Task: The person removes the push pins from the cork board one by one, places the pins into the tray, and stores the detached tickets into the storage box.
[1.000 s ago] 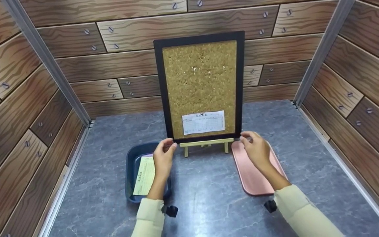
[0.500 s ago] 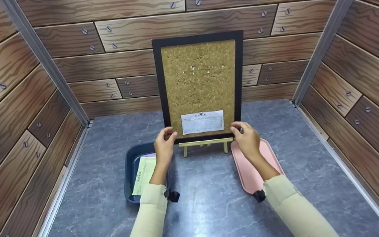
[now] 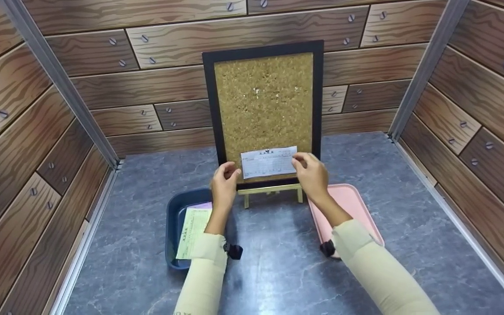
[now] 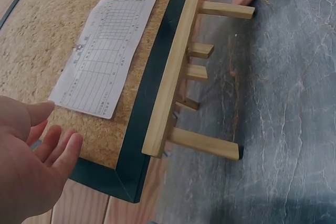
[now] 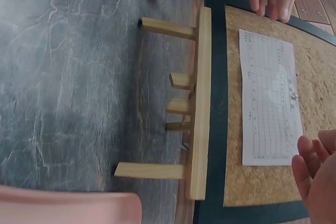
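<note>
- Left hand [image 3: 224,181]: loosely open, empty, before the board's [image 3: 265,100] lower left.
- Right hand [image 3: 312,174]: loosely open, empty, before the board's lower right; contact with the sheet [image 3: 269,162] unclear.
- Sheet: pinned low on the board.
- Stand [image 3: 269,189]: under the board, on the desk [image 3: 274,245].
- Blue tray [image 3: 169,227]: board's left front.
- Pink tray [image 3: 350,201]: board's right front.

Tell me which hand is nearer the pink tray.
Right: the right hand is up and left of the pink tray in the head view; the left hand is farther left, past the paper.
</note>
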`<state>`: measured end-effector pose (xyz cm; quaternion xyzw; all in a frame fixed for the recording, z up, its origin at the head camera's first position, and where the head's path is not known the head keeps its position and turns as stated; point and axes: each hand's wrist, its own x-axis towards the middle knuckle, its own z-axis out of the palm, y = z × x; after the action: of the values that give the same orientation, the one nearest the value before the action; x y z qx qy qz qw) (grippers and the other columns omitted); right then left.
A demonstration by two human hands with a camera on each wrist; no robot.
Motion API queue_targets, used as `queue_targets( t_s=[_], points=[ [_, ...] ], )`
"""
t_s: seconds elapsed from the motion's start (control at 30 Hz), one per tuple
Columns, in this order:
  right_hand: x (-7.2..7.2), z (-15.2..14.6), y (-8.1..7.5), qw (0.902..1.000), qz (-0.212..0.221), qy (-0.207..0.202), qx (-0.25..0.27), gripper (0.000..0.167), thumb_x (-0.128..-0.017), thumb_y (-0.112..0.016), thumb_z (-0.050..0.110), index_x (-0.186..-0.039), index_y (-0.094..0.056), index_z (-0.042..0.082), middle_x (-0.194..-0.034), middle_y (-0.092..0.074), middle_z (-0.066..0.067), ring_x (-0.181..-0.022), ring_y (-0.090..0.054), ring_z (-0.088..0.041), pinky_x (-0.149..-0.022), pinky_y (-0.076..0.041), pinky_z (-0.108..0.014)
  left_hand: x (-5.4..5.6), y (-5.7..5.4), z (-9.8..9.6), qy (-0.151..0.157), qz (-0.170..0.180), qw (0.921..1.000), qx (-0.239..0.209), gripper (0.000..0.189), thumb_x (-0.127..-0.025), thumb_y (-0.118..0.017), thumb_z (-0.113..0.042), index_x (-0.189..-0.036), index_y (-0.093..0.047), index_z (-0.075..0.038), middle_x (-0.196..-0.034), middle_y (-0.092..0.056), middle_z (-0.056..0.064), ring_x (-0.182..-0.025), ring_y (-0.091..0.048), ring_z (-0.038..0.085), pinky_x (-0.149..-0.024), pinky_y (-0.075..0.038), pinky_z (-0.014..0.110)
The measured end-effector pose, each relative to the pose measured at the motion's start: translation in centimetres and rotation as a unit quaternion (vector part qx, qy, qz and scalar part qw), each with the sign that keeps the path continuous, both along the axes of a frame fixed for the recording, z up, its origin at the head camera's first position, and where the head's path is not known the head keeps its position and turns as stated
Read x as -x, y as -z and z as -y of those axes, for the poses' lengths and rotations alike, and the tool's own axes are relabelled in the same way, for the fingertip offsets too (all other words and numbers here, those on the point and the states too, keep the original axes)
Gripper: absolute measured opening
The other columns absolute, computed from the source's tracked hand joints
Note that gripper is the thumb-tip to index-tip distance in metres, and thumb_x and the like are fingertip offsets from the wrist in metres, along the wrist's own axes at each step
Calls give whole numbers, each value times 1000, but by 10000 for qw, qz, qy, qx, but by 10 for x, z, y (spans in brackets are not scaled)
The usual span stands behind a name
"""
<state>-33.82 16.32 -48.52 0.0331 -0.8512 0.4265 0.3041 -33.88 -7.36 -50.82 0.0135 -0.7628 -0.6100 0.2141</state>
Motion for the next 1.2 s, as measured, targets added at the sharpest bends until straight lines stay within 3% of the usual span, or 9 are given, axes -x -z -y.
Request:
queue_targets(
  t_s=[0.23, 0.5, 0.83, 1.2],
  points=[
    [9, 15, -4, 9997, 26, -85, -224, 14, -92, -73, 19, -104, -77, 11, -96, -73, -4, -80, -64, -24, -71, -49, -44, 5, -2, -3, -48, -30, 10000, 48, 25, -89, -73, -5, -113, -69, -1, -106, -71, 14, -96, -69, 27, -87, -56, 38],
    [17, 33, -3, 9994, 104, 87, -332, 13, -92, -72, 22, -103, -77, 16, -98, -75, 1, -77, -67, -19, -66, -50, -44, 7, -1, -5, 8, 23, 10000, 78, 25, -88, -73, -5, -113, -69, -2, -106, -71, 14, -95, -69, 26, -83, -56, 34],
    [29, 54, 1, 9996, -19, -225, -158, 13, -92, -73, 19, -100, -76, 10, -99, -75, -5, -89, -69, -25, -78, -52, -44, 12, 0, -9, -74, 279, 9992, 264, 25, -90, -73, -9, -114, -70, -7, -109, -71, 9, -98, -69, 23, -86, -55, 35],
    [40, 61, 3, 9986, 342, 241, -326, 15, -92, -73, 27, -102, -76, 16, -101, -74, -2, -95, -70, -24, -79, -53, -46, 21, -3, -20, -102, 60, 9997, 198, 22, -89, -72, -3, -110, -71, -3, -101, -73, 12, -92, -69, 25, -85, -55, 36]
  ],
)
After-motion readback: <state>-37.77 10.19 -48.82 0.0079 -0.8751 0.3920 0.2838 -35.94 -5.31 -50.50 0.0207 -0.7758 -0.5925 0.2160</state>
